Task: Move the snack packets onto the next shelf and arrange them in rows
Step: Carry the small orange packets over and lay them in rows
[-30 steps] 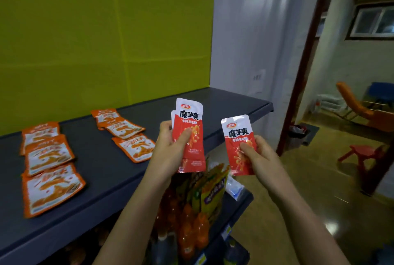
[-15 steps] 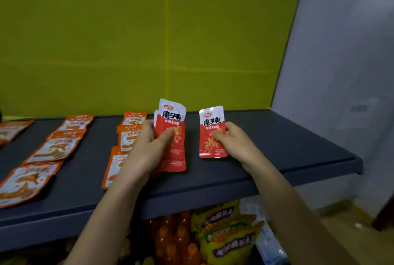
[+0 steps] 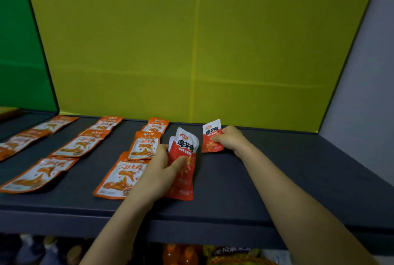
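Note:
On the dark grey shelf [image 3: 277,175], orange snack packets [image 3: 145,146] lie flat in several rows running back toward the yellow wall. My left hand [image 3: 162,171] grips a small stack of red-and-white packets [image 3: 185,158], thumb across the front, just right of the nearest orange row and low over the shelf. My right hand [image 3: 229,139] pinches a single red-and-white packet [image 3: 211,136] further back, close to the wall, its lower edge at the shelf surface.
A green panel [image 3: 21,51] stands at the far left and a grey wall [image 3: 366,94] at the right. Below the shelf's front edge [image 3: 191,228] are orange bottles [image 3: 181,254] and yellow snack bags [image 3: 234,256]. The shelf's right half is bare.
Both hands have moved forward and down from in front of the shelf to over it. The right hand carried its single packet toward the back wall; the left brought its stack beside the orange row.

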{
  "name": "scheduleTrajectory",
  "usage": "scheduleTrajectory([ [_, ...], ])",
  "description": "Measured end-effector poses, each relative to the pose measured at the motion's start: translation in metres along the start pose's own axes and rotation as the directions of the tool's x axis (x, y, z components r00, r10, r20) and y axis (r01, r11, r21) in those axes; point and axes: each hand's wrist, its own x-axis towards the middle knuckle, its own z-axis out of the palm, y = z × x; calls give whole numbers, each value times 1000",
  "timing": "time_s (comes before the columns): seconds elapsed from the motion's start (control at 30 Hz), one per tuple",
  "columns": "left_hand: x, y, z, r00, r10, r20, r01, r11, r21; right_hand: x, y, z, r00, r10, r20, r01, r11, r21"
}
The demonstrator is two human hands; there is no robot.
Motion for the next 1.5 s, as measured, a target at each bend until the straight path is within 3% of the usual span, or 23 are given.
scheduleTrajectory([
  [0.4,-1,2,-1,1000,-2,-26,3,999,43,20,-12,18,988,-103,-117,51,921,-385],
  [0.63,-2,3,-3,999,-28,-28,29,1000,9,0,-17,6,975,-200,-100,89,758,-646],
  [0.7,-3,3,-3,999,-30,-31,30,1000,-4,-12,-22,-5,962,-254,-98,148,790,-595],
  [0.8,-3,4,-3,999,-13,-33,12,999,-30,-39,-29,-16,952,-304,24,292,886,-360],
  [0.9,-3,5,0,1000,-6,-27,3,995,-95,-73,-25,-9,934,-322,157,356,882,-309],
  [0.97,-3,5,4,1000,-7,-10,6,992,-122,-88,-17,-3,927,-338,164,374,870,-322],
  [1.13,-6,8,13,998,-18,68,23,996,-84,-93,1,-19,944,-319,86,324,944,-59],
  [1.33,-10,8,23,986,111,121,-145,937,318,-77,15,-44,979,-206,8,192,929,315],
  [1.4,-11,6,28,978,181,105,-210,847,489,-71,15,-44,982,-189,-3,180,930,319],
  [1.5,-9,1,33,956,263,132,-274,627,729,-60,12,-37,986,-163,32,146,942,301],
])
